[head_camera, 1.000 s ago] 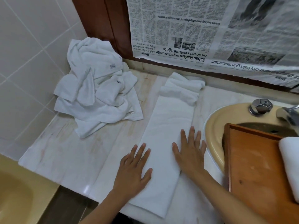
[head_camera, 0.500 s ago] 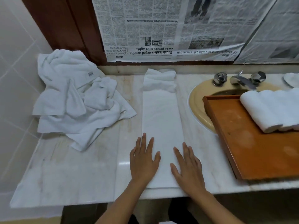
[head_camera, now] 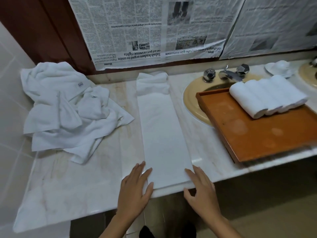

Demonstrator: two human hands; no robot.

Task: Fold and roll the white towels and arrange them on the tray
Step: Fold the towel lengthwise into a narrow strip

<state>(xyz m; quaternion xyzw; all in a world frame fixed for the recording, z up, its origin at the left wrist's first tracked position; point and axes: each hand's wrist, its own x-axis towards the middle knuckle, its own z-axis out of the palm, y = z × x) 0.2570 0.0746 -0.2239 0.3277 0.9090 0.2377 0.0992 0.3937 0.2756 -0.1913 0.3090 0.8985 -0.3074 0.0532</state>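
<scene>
A white towel (head_camera: pixel 163 133), folded into a long narrow strip, lies on the marble counter and runs away from me; its far end is bunched against the wall. My left hand (head_camera: pixel 135 189) lies flat with straight fingers on the strip's near left corner. My right hand (head_camera: pixel 201 188) touches the near right corner at the counter's edge, fingers straight. A wooden tray (head_camera: pixel 253 134) sits over the sink at the right and holds several rolled white towels (head_camera: pixel 267 97) side by side at its far end.
A heap of unfolded white towels (head_camera: pixel 68 107) lies at the left against the tiled wall. Behind the tray are the yellow sink (head_camera: pixel 190 100) and chrome taps (head_camera: pixel 226 74). Newspaper (head_camera: pixel 154 31) covers the wall. A small white dish (head_camera: pixel 278 68) stands at the far right.
Both hands have slid toward me along the folded strip, from its middle to its near end at the counter's edge. The view has swung right, showing more of the tray.
</scene>
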